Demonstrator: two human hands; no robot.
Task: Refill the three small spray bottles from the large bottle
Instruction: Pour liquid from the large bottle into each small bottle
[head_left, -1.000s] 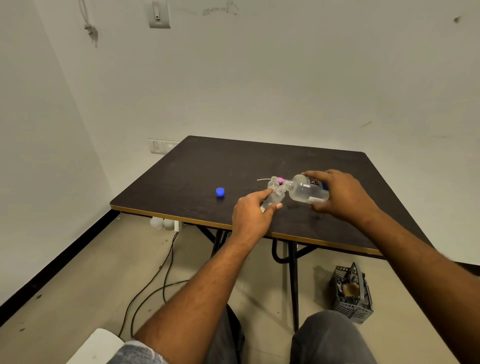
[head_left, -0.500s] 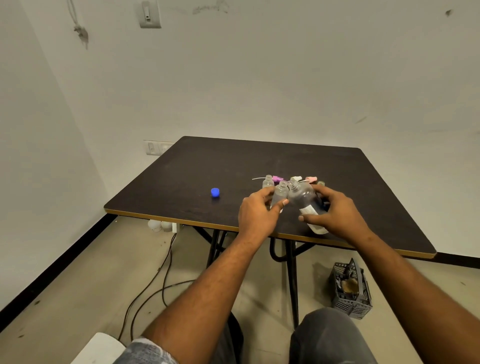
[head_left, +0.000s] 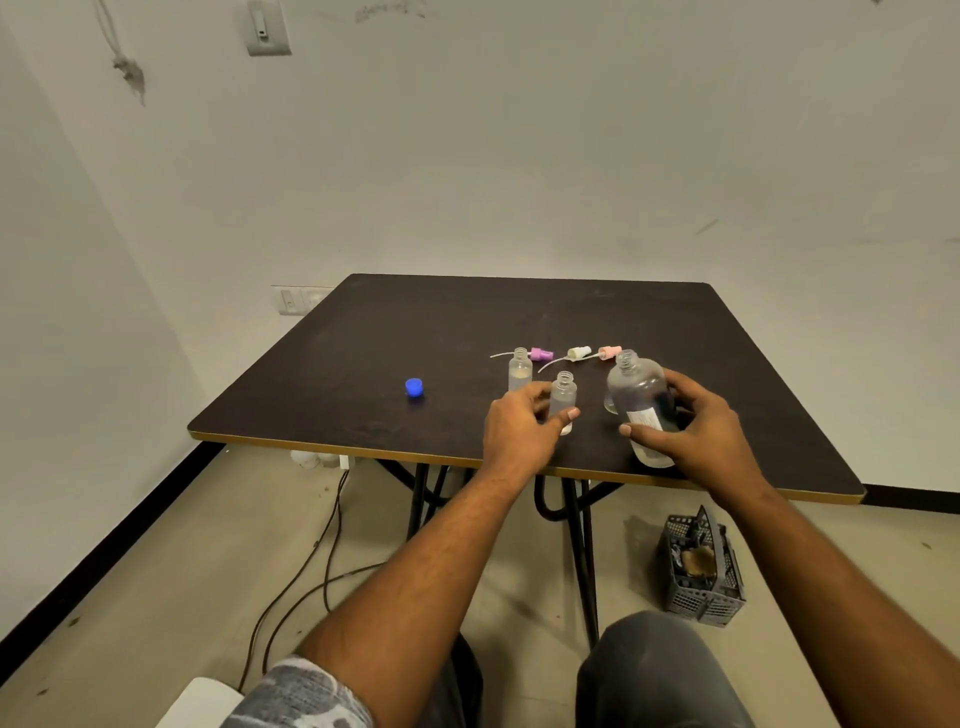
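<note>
Bare white walls close around a dark worktop (head_left: 467, 322), and I've got both hands low at its near edge. Left hand (head_left: 519, 431) is wrapped on the small spray bottle (head_left: 563, 397), thumb and fingers pinching its body, neck uncapped. Right hand (head_left: 696, 431) is gripping the large bottle (head_left: 636, 395), upright and open-mouthed, just at three o'clock of the small one, not touching it. A second small bottle (head_left: 519, 371) stands at eleven o'clock of my left hand, liquid low in it; the third I can't pick out clearly behind the large one. Three spray heads lie behind at twelve o'clock: purple (head_left: 540, 355), white (head_left: 579, 353), pink (head_left: 609, 352). Blue cap (head_left: 414, 387) sits well off at nine o'clock. For this pour, I reckon I should keep the small bottle planted on the worktop, bring the big mouth right over its neck, tilt slowly, and watch the level, because that narrow opening will spill easily.
</note>
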